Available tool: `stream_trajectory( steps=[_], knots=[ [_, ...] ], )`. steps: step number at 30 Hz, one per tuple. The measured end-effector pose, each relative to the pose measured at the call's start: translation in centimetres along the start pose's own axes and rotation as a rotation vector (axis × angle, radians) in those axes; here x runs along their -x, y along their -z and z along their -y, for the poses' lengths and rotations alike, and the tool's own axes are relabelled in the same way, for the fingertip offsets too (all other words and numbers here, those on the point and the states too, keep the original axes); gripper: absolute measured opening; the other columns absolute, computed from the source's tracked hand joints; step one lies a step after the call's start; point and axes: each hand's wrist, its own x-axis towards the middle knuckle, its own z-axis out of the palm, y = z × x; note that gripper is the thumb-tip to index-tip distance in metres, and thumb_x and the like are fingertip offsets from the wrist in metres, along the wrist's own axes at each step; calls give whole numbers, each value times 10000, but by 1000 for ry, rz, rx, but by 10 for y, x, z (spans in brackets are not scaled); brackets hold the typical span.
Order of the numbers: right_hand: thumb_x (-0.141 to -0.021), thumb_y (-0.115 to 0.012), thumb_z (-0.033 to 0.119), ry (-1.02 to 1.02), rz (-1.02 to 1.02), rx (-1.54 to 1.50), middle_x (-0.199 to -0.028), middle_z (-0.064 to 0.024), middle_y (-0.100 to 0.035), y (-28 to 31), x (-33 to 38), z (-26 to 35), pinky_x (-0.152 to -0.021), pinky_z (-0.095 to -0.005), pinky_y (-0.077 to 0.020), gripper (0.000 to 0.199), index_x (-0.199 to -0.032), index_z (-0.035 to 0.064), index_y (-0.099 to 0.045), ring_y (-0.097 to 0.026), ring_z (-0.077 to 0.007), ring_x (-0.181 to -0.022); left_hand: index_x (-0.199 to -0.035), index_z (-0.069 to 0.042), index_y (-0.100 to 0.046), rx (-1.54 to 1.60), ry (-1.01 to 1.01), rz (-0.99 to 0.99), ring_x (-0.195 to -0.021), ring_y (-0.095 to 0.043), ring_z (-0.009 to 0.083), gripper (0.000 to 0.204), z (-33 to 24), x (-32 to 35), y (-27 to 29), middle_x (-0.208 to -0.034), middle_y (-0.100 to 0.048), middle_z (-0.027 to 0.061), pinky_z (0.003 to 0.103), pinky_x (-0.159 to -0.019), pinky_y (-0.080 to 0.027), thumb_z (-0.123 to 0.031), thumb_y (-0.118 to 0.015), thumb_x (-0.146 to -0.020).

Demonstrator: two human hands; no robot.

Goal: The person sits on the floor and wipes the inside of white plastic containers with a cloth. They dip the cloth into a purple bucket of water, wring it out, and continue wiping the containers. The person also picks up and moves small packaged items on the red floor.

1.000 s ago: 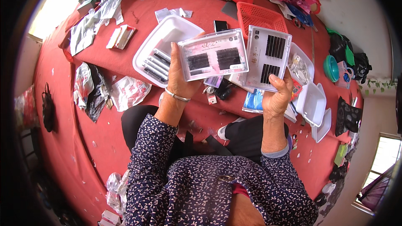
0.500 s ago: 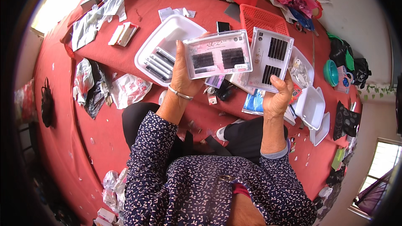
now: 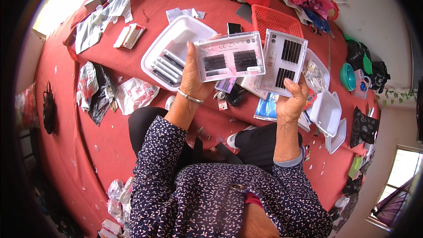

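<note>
My left hand (image 3: 196, 81) grips a clear flat case of false eyelashes (image 3: 230, 56) with a pink card and two black lash blocks. Its thumb stands up along the case's left edge; the other fingers are hidden behind. In my right hand (image 3: 291, 103) is a second lash case (image 3: 276, 57), with a pale card and two blocks of black lash strips. The right thumb presses on its lower front corner. Both cases are raised side by side, tilted apart, their inner edges close together. Below the left case, a white tub (image 3: 152, 50) holds several similar slim cases (image 3: 168, 68).
A red plastic basket (image 3: 260, 13) and a black phone-like object (image 3: 234, 28) lie beyond the cases. White containers (image 3: 326, 113) and a blue packet (image 3: 266, 107) sit to the right. Plastic bags (image 3: 139, 94) and a small stack of white packs (image 3: 129, 36) lie left on the red cloth (image 3: 105, 145).
The case in my left hand has shifted and tilted very slightly. My right hand and its case stay almost where they were.
</note>
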Motion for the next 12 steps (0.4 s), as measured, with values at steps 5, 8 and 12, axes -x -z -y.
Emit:
stream_trajectory(
  steps=[5,8,12],
  knots=[
    [-611,-555,67,2,3,4,-994,-102,-570,0,1,1,-885,-328,-397,483,-1081,-38,-510,-537,-206,-930,-1260,-15,-360,13,4,-10,-1102,-468,266,732,0,2,-1,-1213,-458,146,394,-933,-392,-599,-362,-818],
    [-628,-563,41,8,13,-35,-936,-91,-583,-1,1,1,-847,-298,-408,412,-1032,-30,-526,-551,-176,-865,-1227,-9,-393,61,6,-14,-1053,-506,244,695,1,2,-1,-1168,-495,131,382,-890,-431,-573,-392,-822],
    [-638,-568,28,5,14,-49,-912,-86,-590,-1,1,2,-833,-284,-412,378,-1010,-27,-533,-558,-162,-837,-1214,-5,-406,91,6,-17,-1030,-524,234,674,1,2,-3,-1150,-512,117,372,-868,-451,-556,-409,-826]
  ],
)
